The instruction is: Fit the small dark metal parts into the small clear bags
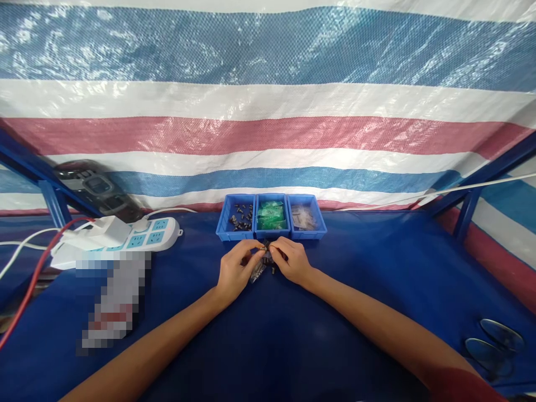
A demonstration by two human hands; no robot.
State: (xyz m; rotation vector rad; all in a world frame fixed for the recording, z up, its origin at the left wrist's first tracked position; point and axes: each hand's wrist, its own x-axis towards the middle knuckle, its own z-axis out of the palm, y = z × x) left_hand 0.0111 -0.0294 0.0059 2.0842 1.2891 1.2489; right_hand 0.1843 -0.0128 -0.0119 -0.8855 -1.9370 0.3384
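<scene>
My left hand (237,269) and my right hand (295,262) meet just in front of three small bins. Both are closed, thumb against forefinger, with fingertips almost touching. Between them shows a small dark piece (267,244), too small to make out in detail. Under my left fingers lies a small clear plastic bag (258,272), partly covered by the hand. A few dark screw-like parts (273,271) rest on the table below the fingertips. The left blue bin (235,236) holds loose dark screws, the middle one green packets (271,215), the right one clear packets (304,218).
A white power strip (163,233) with plugs and cables stands at the left, a black device (98,184) behind it. A blurred-out item (117,301) lies nearer. Eyeglasses (494,346) rest at the right. Blue frame bars (467,215) and a striped sheet (268,134) bound the blue table (355,363).
</scene>
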